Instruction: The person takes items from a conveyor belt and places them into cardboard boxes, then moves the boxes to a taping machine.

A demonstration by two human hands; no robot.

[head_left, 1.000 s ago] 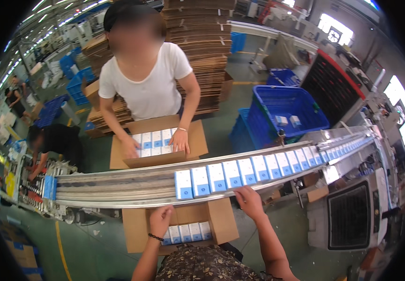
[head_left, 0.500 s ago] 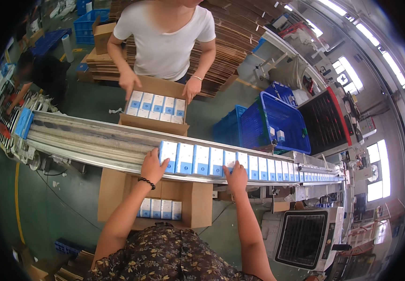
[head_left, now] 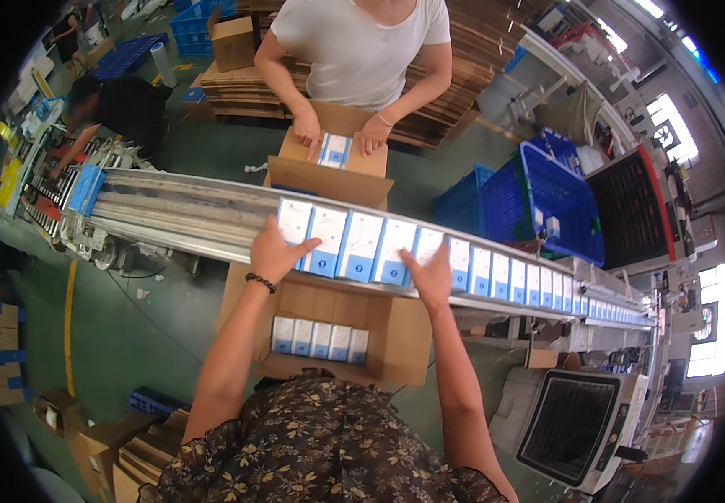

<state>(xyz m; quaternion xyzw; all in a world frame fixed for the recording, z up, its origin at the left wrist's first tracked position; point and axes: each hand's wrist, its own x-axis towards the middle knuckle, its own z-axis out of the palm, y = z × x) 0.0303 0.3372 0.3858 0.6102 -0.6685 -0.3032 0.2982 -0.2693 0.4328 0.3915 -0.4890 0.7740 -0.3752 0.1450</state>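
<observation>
1. Rectangular white-and-blue cartons (head_left: 360,247) lie side by side on a long metal-railed conveyor (head_left: 186,201), forming a row from in front of the person away to the right.
2. The person's left hand (head_left: 274,251) is half-spread at the row's left end, fingers by the end carton's outer side, thumb reaching over its face.
3. The right hand (head_left: 429,272) is spread more narrowly several cartons along, thumb and fingers straddling one carton. Whether either hand truly grips or only presses, I cannot tell.
4. If these cartons were lifted as one block, a middle one could drop out, I judge, should the inward squeeze slacken or the two hands tilt unequally.
5. Cartons right of the hands might be dragged askew if the right fingers caught a neighbour; too hard a squeeze could dent the sides.
6. Just below the near rail, an open brown cardboard box (head_left: 409,335) holds a short row of matching upright cartons (head_left: 321,339). A raised flap or wall could snag anything lowered carelessly there.
7. Across the conveyor, a co-worker in a white short-sleeved top (head_left: 362,59) stands behind a second brown cardboard box (head_left: 329,180).
8. Farther right stands a deep blue plastic crate (head_left: 505,201) with a few small cartons (head_left: 553,226) inside.
</observation>
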